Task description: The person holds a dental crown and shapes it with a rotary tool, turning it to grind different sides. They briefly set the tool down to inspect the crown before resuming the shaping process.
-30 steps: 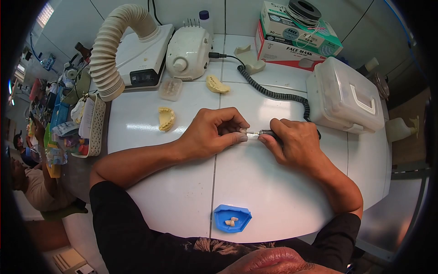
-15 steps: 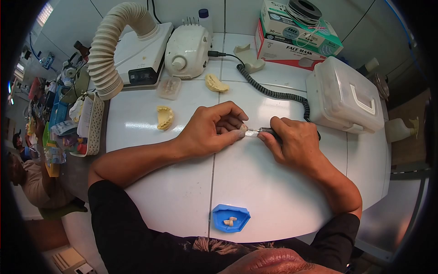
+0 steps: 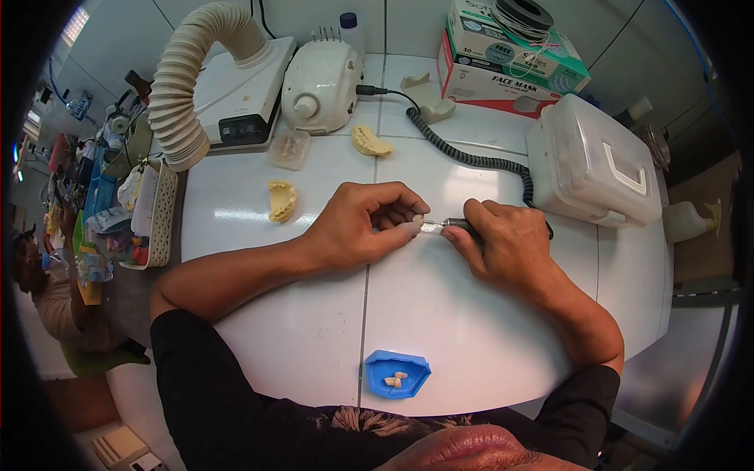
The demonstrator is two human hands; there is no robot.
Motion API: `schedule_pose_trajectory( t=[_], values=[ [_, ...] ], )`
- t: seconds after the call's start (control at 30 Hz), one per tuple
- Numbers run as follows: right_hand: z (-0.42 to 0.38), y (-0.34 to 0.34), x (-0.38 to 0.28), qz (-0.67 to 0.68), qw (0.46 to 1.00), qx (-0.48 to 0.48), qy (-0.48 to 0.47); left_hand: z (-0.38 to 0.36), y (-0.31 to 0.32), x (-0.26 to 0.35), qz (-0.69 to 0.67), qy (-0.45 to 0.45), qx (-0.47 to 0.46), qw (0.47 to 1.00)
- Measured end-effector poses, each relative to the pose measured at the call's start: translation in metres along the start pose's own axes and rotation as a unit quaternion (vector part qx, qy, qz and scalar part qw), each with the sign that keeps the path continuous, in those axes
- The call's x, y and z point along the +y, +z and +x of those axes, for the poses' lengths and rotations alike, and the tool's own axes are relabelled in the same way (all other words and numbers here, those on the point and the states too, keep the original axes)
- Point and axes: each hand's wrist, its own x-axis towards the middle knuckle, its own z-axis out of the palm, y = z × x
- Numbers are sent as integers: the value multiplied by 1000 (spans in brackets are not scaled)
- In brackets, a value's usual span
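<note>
Between the thumb and fingers of my left hand [image 3: 365, 224] is a small pale dental crown [image 3: 419, 220], partly hidden by the fingertips. My right hand [image 3: 506, 239] grips a dark rotary handpiece [image 3: 459, 224], whose thin metal bur points left and meets the crown or sits very close to it. A black coiled cord [image 3: 471, 161] runs from near the right hand to the white control unit [image 3: 320, 86]. Closer to my body, a blue tray [image 3: 377, 386] holds a few small tooth-coloured pieces [image 3: 397, 380].
Yellow dental casts [image 3: 282, 201] [image 3: 371, 141] lie beyond my left hand, near a small clear box [image 3: 290, 149]. A ribbed hose [image 3: 174, 94] arches at the back left. Mask boxes [image 3: 503, 78] and a white case [image 3: 601, 165] stand to the right. Another person [image 3: 78, 310] sits at far left.
Both hands keep nearly the same place and grip, with slight shifts of the left fingers and the crown at the bur. At far left, the other person's head has moved slightly.
</note>
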Motion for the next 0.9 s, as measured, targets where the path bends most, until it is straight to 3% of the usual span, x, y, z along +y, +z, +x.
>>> schedule_pose_trajectory(
  t=[0.33,0.9],
  values=[
    [0,0,-1,-6,1000,-6,3,1,0,-2,12,26,-10,1000],
    [1,-1,-2,-8,1000,-2,-3,0,1,0,7,-5,-9,1000]
  ],
)
